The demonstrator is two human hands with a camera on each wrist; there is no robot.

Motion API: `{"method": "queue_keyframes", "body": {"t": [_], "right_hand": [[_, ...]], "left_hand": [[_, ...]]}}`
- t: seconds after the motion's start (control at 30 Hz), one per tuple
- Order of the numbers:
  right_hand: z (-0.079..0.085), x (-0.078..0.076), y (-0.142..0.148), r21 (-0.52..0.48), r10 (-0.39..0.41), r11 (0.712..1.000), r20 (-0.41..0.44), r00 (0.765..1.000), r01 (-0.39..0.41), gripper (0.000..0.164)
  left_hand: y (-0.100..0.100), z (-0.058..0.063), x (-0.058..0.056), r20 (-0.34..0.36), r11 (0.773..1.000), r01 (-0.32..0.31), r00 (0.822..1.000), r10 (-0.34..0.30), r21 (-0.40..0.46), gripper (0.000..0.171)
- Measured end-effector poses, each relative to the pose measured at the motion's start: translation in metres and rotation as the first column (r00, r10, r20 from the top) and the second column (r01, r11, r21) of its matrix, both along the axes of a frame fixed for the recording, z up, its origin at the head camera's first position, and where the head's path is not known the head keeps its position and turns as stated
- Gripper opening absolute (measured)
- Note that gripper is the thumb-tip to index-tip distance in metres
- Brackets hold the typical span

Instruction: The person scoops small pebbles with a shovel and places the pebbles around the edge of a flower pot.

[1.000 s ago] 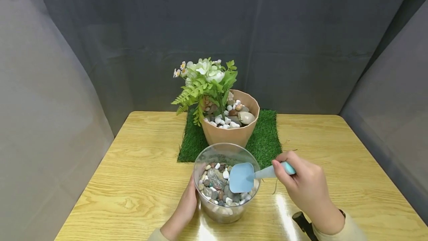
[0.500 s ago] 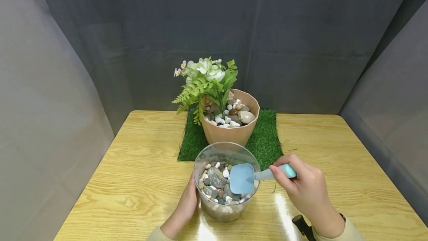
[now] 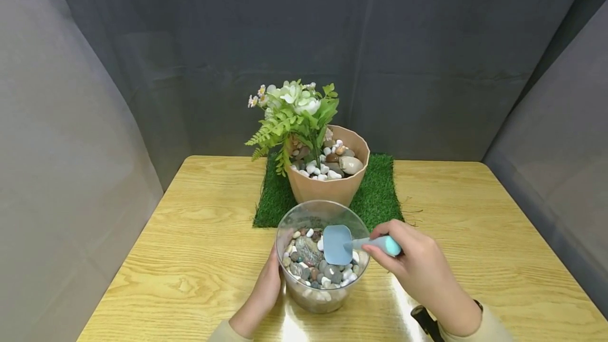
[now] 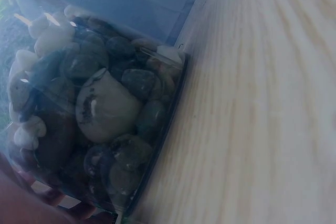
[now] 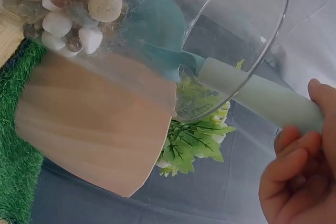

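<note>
In the head view a clear round bowl (image 3: 315,301) stands on the table, part filled with white, grey and brown pebbles (image 3: 309,252). My left hand (image 3: 264,285) cups its left side, the fingers partly hidden behind the wall. My right hand (image 3: 415,260) grips the handle of a light blue toy shovel (image 3: 338,245). Its flat blade overlaps the pebbles inside the rim, while the handle crosses the right edge. Through the clear wall, the right wrist view shows the blade close by the stones. Larger stones (image 4: 105,106) press against the wall in the left wrist view.
Just behind the bowl, a peach flowerpot (image 3: 328,190) holds white flowers, green leaves (image 3: 285,125) and stones. Under it lies a green turf mat (image 3: 380,189) on the wooden table (image 3: 199,226). Grey cloth (image 3: 427,57) hangs at the back and sides.
My right hand has moved left with the shovel, and the blade sits slightly farther left and back over the pebbles. The left hand and the bowl stay in place.
</note>
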State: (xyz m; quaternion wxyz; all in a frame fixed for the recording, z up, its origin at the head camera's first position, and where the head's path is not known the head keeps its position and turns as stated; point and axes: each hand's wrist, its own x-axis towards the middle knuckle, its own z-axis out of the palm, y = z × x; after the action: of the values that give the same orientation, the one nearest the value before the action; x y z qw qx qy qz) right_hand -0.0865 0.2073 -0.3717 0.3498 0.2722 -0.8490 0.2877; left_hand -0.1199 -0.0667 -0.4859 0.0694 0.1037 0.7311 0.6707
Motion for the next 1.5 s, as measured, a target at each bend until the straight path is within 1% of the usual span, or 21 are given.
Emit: {"method": "queue_keyframes", "body": {"t": [0.1,0.23,0.3,0.43,0.57,0.7,0.87,1.03,1.13,1.2,1.3,1.33,1.4,1.5], "right_hand": [[0.003,-0.002,0.001,0.005,0.019,1.000,0.025,0.999,-0.019,0.044],[0.009,-0.006,0.003,0.040,0.016,0.999,0.060,0.998,-0.018,0.046],[0.011,-0.008,0.004,0.063,0.027,0.998,0.070,0.997,-0.031,0.046],[0.017,-0.012,0.007,0.114,0.056,0.992,0.062,0.997,-0.063,0.044],[0.025,-0.017,0.009,0.195,0.090,0.976,0.034,0.995,-0.095,0.045],[0.034,-0.022,0.009,0.275,0.136,0.952,0.024,0.990,-0.137,0.043],[0.042,-0.028,0.007,0.324,0.160,0.932,0.032,0.987,-0.162,0.040],[0.041,-0.032,0.006,0.348,0.136,0.926,0.059,0.989,-0.147,0.038],[0.037,-0.036,0.009,0.334,0.125,0.932,0.072,0.989,-0.143,0.036],[0.034,-0.040,0.013,0.312,0.113,0.940,0.104,0.988,-0.140,0.028],[0.032,-0.045,0.018,0.287,0.061,0.952,0.172,0.983,-0.109,0.013],[0.031,-0.046,0.019,0.279,0.043,0.955,0.198,0.979,-0.098,0.010],[0.030,-0.048,0.020,0.270,0.010,0.960,0.240,0.971,-0.077,0.010],[0.030,-0.049,0.019,0.250,-0.010,0.966,0.279,0.960,-0.063,0.010]], "left_hand": [[0.000,0.001,0.000,0.005,1.000,-0.002,1.000,0.002,-0.003,0.063],[-0.001,0.001,0.000,-0.002,1.000,0.001,1.000,-0.001,-0.015,0.063],[-0.001,0.001,0.000,-0.006,1.000,0.001,1.000,-0.001,-0.023,0.063],[-0.001,0.001,0.000,0.000,1.000,0.004,1.000,-0.004,-0.008,0.063],[-0.001,0.001,-0.001,0.002,1.000,0.003,1.000,-0.003,0.007,0.064],[-0.001,0.001,-0.002,-0.012,1.000,0.008,1.000,-0.008,0.013,0.064],[-0.002,0.000,-0.003,-0.039,1.000,0.018,0.999,-0.018,0.005,0.063],[-0.002,0.000,-0.002,-0.055,1.000,0.024,0.998,-0.023,0.001,0.062],[-0.002,0.001,-0.002,-0.054,1.000,0.023,0.998,-0.023,-0.008,0.062],[-0.002,0.001,-0.002,-0.049,1.000,0.019,0.999,-0.019,-0.017,0.062],[-0.001,0.001,-0.002,-0.036,1.000,0.011,0.999,-0.011,-0.019,0.063],[-0.001,0.001,-0.002,-0.030,1.000,0.009,0.999,-0.009,-0.018,0.063],[-0.001,0.002,-0.001,-0.022,1.000,0.005,1.000,-0.005,-0.017,0.063],[-0.001,0.002,-0.001,-0.016,1.000,0.002,1.000,-0.003,-0.016,0.064]]}}
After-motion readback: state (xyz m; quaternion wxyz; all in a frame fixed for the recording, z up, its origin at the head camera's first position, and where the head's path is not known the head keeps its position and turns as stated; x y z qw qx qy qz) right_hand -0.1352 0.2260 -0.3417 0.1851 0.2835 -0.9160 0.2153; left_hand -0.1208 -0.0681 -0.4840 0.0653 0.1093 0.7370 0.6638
